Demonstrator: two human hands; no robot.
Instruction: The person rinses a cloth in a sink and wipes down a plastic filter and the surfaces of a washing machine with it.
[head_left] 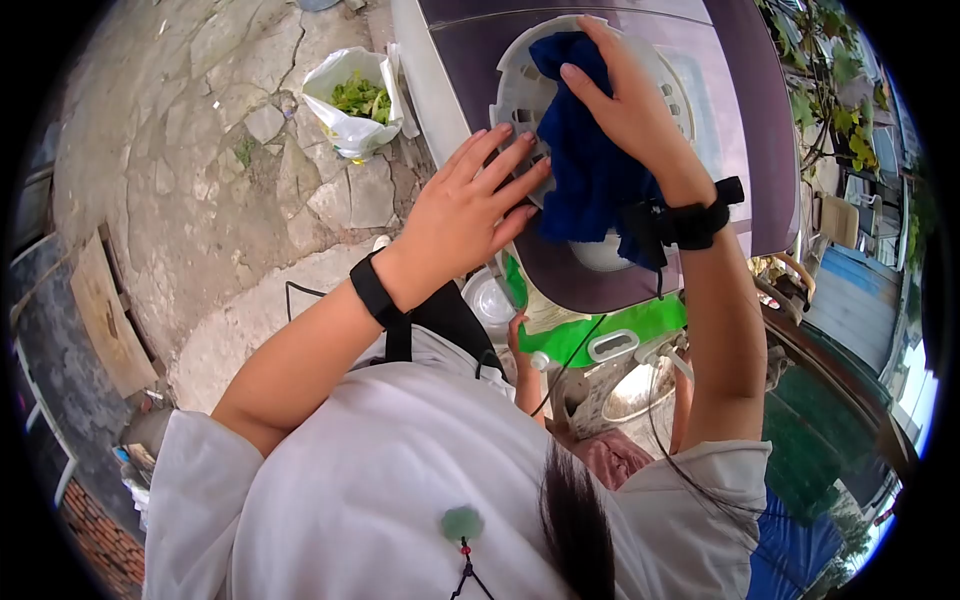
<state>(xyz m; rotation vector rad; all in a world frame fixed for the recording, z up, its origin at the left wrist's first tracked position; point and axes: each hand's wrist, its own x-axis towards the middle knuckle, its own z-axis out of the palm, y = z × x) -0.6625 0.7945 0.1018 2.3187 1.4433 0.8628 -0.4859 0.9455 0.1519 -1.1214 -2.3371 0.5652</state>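
Note:
A white basket (515, 80) with slots in its wall sits on a purple-topped appliance (725, 25). Dark blue cloth (585, 180) lies bunched in the basket and hangs over its near side. My right hand (635, 110) is on the cloth, with folds of it between thumb and index finger; the other fingers are hidden. Against the basket's left side rests my left hand (465, 205), fingers spread and holding nothing.
A white plastic bag (350, 135) of green leaves stands on the cracked concrete to the left. Below the appliance are a bright green container (560, 345), a white bowl (488, 300) and another person's hand (522, 345). A dark cable crosses there.

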